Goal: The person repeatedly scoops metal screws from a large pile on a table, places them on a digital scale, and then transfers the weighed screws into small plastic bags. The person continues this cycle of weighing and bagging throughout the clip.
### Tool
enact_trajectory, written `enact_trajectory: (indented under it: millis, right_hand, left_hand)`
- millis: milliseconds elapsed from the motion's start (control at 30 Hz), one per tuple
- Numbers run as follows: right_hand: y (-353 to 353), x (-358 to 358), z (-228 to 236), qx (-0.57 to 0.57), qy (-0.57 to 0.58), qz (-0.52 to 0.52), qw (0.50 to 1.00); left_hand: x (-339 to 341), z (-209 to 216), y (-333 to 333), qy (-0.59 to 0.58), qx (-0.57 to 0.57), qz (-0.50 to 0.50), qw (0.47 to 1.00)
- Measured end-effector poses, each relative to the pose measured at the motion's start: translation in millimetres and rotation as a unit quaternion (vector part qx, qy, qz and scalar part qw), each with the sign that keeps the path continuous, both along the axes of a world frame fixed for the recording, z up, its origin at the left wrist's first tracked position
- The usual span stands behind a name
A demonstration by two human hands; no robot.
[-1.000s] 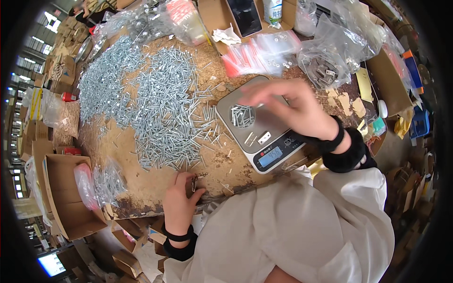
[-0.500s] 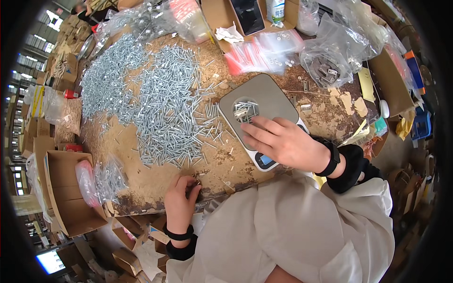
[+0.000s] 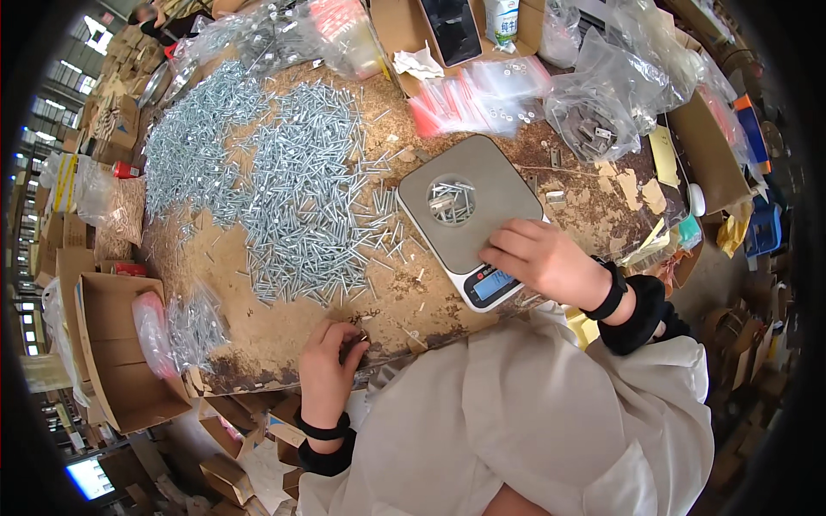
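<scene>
A kitchen-type digital scale (image 3: 471, 199) with a grey platform and a lit blue display lies on the table. On its platform sits a small round clear dish (image 3: 453, 222) holding several silver screws and a small metal piece. My right hand (image 3: 535, 254) is over the scale's near right corner, beside the display, away from the dish; its fingers are loosely bent with nothing visible in them, and the thumb is hidden. At the table's front edge my left hand (image 3: 329, 365) is closed, thumb against the fingers, with a tiny metallic thing at the fingertips, too small to name.
A wide pile of silver screws (image 3: 301, 189) spreads left of the scale. Small zip bags (image 3: 473, 95) lie behind it, near a cardboard box with a phone (image 3: 450, 30). At right is a plastic bag of metal parts (image 3: 594, 129); an open cardboard box (image 3: 120, 353) stands front left.
My right hand has drawn back from the dish toward the scale's near right corner, leaving the dish and display in fuller view. My left hand has stayed about where it was.
</scene>
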State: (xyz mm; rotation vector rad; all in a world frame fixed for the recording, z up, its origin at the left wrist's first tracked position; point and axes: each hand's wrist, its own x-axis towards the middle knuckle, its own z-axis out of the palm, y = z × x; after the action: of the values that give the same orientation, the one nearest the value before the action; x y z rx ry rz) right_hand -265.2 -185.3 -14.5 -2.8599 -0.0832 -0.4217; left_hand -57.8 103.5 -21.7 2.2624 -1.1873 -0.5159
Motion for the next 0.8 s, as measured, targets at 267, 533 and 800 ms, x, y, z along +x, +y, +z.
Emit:
enact_trajectory:
  millis: [267, 533, 800]
  right_hand:
    - [-14.0, 46.0, 48.6, 0.109, -0.093, 0.004, 0.990]
    - [-35.8, 24.0, 55.5, 0.093, -0.125, -0.106, 0.982]
    - [-26.2, -84.0, 36.1, 0.265, -0.124, -0.277, 0.915]
  left_hand:
    - [3.1, 7.3, -4.5, -0.019, 0.020, -0.039, 0.999]
    - [5.7, 13.4, -8.0, -0.046, 0.060, -0.072, 0.995]
    - [6.0, 70.8, -82.7, -0.079, -0.013, -0.227, 0.971]
